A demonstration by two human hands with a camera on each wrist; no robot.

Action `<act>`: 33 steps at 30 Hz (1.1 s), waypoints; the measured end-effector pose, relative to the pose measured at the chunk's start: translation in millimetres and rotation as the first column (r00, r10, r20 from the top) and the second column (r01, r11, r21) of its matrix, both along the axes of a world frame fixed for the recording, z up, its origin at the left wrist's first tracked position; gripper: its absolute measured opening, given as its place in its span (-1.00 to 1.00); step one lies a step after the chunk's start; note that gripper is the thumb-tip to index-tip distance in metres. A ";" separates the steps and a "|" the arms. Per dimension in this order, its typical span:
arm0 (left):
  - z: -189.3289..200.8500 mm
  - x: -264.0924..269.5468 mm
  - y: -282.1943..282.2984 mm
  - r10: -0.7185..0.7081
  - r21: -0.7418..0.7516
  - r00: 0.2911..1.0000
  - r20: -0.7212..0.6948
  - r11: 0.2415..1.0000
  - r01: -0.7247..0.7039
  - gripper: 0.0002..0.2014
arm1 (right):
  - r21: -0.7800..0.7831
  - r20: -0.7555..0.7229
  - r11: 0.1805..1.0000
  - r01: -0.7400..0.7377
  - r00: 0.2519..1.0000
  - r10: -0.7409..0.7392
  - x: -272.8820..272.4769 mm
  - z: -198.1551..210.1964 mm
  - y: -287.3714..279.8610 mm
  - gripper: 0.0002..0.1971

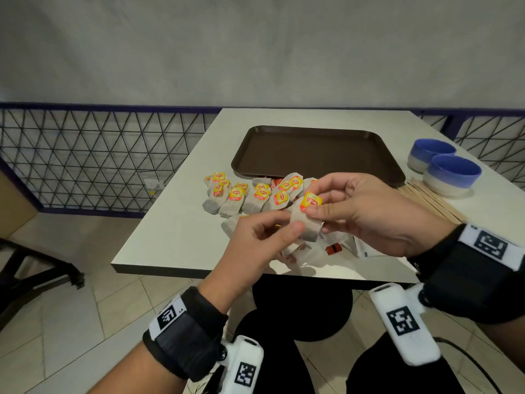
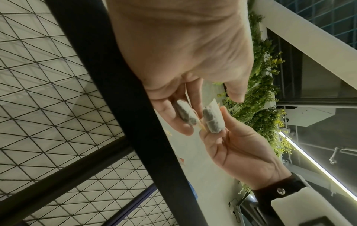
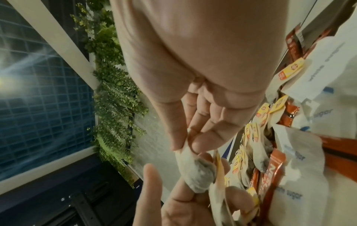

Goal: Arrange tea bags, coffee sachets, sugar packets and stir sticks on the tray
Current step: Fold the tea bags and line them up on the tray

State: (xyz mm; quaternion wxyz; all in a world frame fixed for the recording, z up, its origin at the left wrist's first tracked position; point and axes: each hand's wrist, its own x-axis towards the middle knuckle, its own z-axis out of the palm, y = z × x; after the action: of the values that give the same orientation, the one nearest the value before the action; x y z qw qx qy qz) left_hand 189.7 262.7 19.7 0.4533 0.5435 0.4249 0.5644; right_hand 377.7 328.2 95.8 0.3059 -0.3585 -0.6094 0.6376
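Note:
My right hand [image 1: 312, 206] pinches a tea bag [image 1: 306, 224] by its top, next to the yellow tag [image 1: 311, 201], above the table's near side. In the right wrist view the thumb and a finger of the right hand [image 3: 186, 146] nip the bag's paper top, and the grey pouch [image 3: 195, 174] hangs below. My left hand [image 1: 284, 231] is right beside it and holds a second tea bag [image 2: 185, 113] in its curled fingers. The brown tray [image 1: 312, 155] lies behind with nothing on it. Several tea bags [image 1: 244, 194] lie in a heap before the tray.
White sugar packets [image 1: 312, 251] and red coffee sachets [image 1: 332, 248] lie under my hands near the table's front edge. Wooden stir sticks [image 1: 431, 200] lie at the right, beside two blue bowls [image 1: 451, 172]. A wire fence [image 1: 99, 155] runs along the left.

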 end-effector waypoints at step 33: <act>15.4 -34.8 -0.7 0.180 0.144 0.937 -0.299 0.979 -0.142 -0.98 | 0.354 0.689 0.802 -0.481 0.714 0.124 -31.5 61.0 26.9 -0.89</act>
State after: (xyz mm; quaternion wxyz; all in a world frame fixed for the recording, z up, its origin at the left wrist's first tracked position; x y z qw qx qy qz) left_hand 154.8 262.0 35.0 0.2997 0.6150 0.4993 0.5317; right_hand 346.2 355.1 156.8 0.0519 -0.3485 -0.8737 0.3355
